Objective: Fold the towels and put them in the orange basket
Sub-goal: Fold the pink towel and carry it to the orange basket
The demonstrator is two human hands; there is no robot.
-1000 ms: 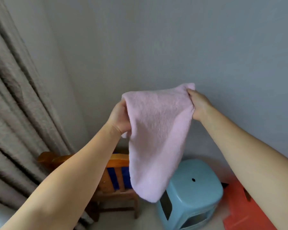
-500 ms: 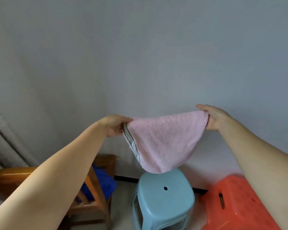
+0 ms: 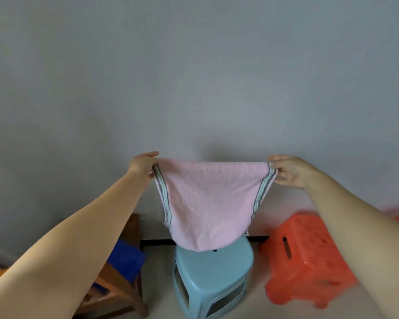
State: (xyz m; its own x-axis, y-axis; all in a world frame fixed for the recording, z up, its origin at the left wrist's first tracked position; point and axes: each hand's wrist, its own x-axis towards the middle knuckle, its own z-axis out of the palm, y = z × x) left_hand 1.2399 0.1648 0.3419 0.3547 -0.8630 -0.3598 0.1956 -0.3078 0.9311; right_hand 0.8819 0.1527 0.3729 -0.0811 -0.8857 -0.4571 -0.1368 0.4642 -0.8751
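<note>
A pink terry towel with striped end bands (image 3: 207, 199) hangs stretched in the air above the light blue plastic stool (image 3: 213, 282), its lower fold just over the seat. The left hand (image 3: 142, 164) and right hand (image 3: 290, 171) each pinch a top corner in their grip. An orange plastic stool (image 3: 306, 256) stands right of the blue stool.

One head-worn camera looks forward at a grey wall (image 3: 194, 77), near outstretched arms.

Nothing to read here — no text, label, brand or number shows on the towel (image 3: 205, 203), the stools or the wall — only plain surfaces.
</note>
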